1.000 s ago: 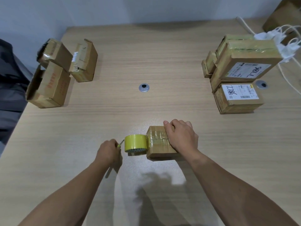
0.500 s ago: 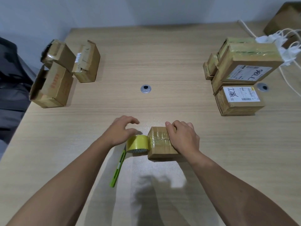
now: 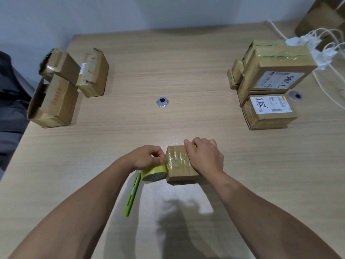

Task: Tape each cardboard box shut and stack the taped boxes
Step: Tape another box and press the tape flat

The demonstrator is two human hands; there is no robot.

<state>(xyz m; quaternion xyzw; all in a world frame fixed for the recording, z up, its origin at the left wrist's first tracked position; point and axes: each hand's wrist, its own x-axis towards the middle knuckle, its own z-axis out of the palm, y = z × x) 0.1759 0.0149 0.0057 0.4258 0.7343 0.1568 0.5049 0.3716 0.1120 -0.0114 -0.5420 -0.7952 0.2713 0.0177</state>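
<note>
Plan view of the table [image 3: 186, 58]: at 6 o'clock from its central metal grommet [image 3: 163, 102], the small cardboard box [image 3: 179, 167] is lying flat with tape crossing its top seam. The right hand [image 3: 204, 157] is holding it down, fingers curled over its far edge. The left hand [image 3: 147, 157] is pinching the top of the yellow tape roll [image 3: 154, 171], which is touching the box's 9 o'clock face, and a green utility knife [image 3: 131, 197] is lying at the roll's 7 o'clock. Stacked taped boxes [image 3: 276, 71] are sitting at 2 o'clock from the grommet and open boxes [image 3: 56, 101] at 9 o'clock.
</note>
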